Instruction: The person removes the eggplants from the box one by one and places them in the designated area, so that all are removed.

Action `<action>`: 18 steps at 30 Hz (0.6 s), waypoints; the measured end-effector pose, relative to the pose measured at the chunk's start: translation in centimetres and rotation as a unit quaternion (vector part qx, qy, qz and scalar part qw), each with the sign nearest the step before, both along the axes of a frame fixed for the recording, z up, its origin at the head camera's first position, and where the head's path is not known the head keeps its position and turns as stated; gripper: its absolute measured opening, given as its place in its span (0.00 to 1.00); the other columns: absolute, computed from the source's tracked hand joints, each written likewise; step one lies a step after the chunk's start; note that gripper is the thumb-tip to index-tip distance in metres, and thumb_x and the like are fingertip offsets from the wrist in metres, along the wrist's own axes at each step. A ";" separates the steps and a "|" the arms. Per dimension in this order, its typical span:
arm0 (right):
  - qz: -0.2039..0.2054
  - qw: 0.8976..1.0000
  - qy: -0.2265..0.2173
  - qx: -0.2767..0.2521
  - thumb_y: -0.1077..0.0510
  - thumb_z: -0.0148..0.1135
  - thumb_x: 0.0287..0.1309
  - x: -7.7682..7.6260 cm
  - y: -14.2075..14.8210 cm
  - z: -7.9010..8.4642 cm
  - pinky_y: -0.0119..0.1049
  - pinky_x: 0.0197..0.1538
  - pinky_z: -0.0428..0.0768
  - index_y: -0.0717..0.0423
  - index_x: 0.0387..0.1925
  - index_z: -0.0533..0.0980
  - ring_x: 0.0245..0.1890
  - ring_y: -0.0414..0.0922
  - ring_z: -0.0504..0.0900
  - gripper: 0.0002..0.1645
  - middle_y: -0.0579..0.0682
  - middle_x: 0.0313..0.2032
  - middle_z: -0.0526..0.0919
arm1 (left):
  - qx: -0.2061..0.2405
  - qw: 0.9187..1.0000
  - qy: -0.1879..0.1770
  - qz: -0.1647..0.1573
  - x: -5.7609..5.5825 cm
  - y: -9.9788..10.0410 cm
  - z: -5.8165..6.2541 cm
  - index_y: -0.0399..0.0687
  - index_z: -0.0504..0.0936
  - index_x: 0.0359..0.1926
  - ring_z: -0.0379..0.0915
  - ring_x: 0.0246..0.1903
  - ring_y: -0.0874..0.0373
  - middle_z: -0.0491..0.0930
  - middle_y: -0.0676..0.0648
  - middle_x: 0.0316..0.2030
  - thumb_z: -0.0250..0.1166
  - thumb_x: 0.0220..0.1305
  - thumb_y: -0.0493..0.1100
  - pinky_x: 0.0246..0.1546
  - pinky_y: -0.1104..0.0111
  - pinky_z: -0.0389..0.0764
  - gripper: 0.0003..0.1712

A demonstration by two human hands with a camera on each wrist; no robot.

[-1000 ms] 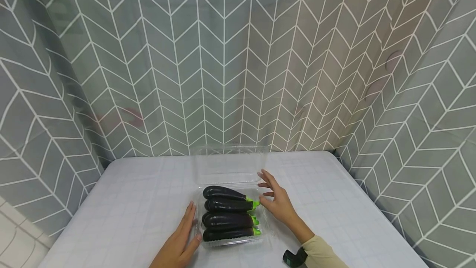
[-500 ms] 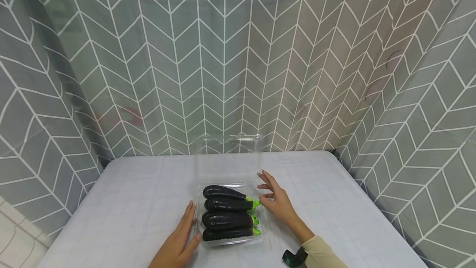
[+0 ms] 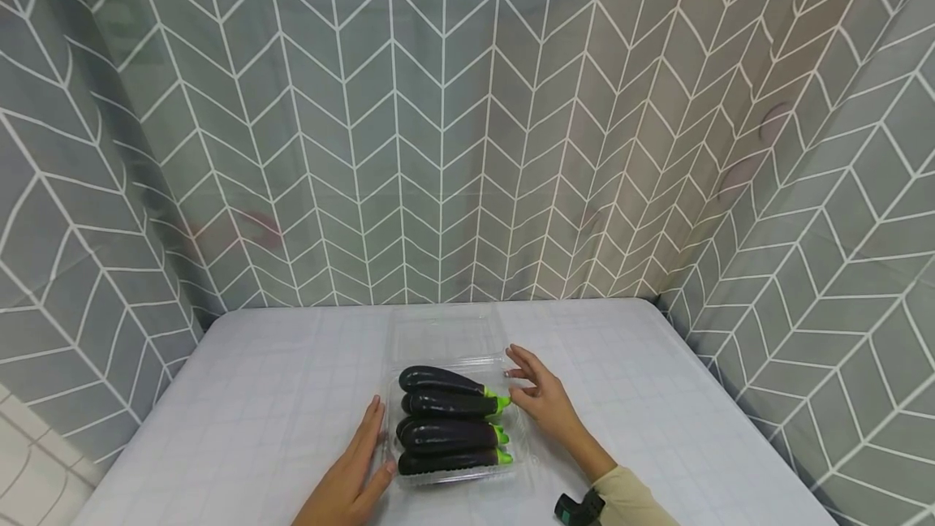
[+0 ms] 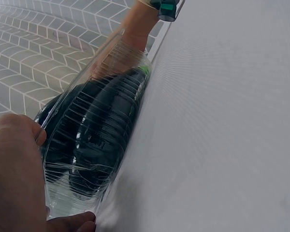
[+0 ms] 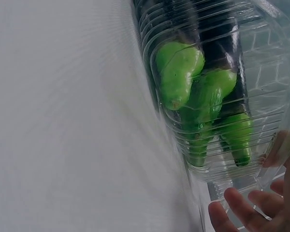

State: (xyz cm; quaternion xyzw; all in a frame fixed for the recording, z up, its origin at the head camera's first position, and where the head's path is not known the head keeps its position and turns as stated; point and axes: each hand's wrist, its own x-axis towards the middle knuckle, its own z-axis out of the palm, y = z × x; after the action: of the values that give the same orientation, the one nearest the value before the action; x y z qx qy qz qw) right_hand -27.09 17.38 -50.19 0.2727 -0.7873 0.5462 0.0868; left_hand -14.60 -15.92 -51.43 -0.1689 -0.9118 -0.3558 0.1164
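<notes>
Several dark purple eggplants [image 3: 451, 432] with green stem ends lie side by side in a clear plastic clamshell container [image 3: 456, 477]. Its clear lid [image 3: 445, 335] is tipped back on the far side. My left hand [image 3: 346, 473] lies along the container's left side, fingers straight; in the left wrist view the thumb [image 4: 38, 133] is at the rim. At the right side, my right hand [image 3: 548, 400] has its thumb by the rim near the stem ends. In the right wrist view the right fingers [image 5: 241, 208] are spread and loosely bent below the ribbed container wall.
The container stands on a table with a white cloth [image 3: 277, 396]. A grey curtain [image 3: 467, 144] with white chevron lines hangs behind and along both sides. A black wrist device [image 3: 580, 507] sits at the right sleeve [image 3: 634, 497].
The lid has swung back away from me, its far edge now lower over the table. My right fingers have dropped slightly. The left hand and eggplants stay in place.
</notes>
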 end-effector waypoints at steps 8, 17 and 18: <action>0.000 1.000 0.011 0.009 0.75 0.60 0.61 0.0 0.0 -0.1 0.40 0.50 0.85 0.66 0.73 0.67 0.57 0.60 0.81 0.38 0.69 0.70 0.70 | -0.001 1.000 0.000 -0.002 0.0 0.0 0.0 0.32 0.52 0.80 0.74 0.65 0.45 0.50 0.35 0.80 0.60 0.77 0.50 0.65 0.44 0.69 0.43; -0.003 1.000 0.007 0.011 0.73 0.60 0.62 0.0 0.0 -0.3 0.38 0.49 0.85 0.67 0.70 0.70 0.55 0.61 0.82 0.34 0.69 0.63 0.77 | -0.004 1.000 -0.002 0.000 0.0 0.0 0.1 0.33 0.52 0.80 0.71 0.67 0.43 0.50 0.35 0.80 0.59 0.77 0.50 0.66 0.44 0.66 0.43; -0.009 1.000 0.009 0.013 0.73 0.61 0.62 0.1 0.0 -0.3 0.38 0.48 0.85 0.67 0.70 0.71 0.55 0.61 0.83 0.33 0.68 0.61 0.78 | -0.004 1.000 -0.002 -0.001 0.0 0.0 0.1 0.33 0.52 0.80 0.71 0.67 0.43 0.50 0.35 0.80 0.59 0.77 0.49 0.66 0.44 0.66 0.43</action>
State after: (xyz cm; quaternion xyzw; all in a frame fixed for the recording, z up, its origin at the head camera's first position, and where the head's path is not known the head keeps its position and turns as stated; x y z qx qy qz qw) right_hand -27.03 17.36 -50.48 0.2717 -0.7959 0.5326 0.0956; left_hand -14.65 -15.90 -51.37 -0.1695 -0.9131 -0.3530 0.1137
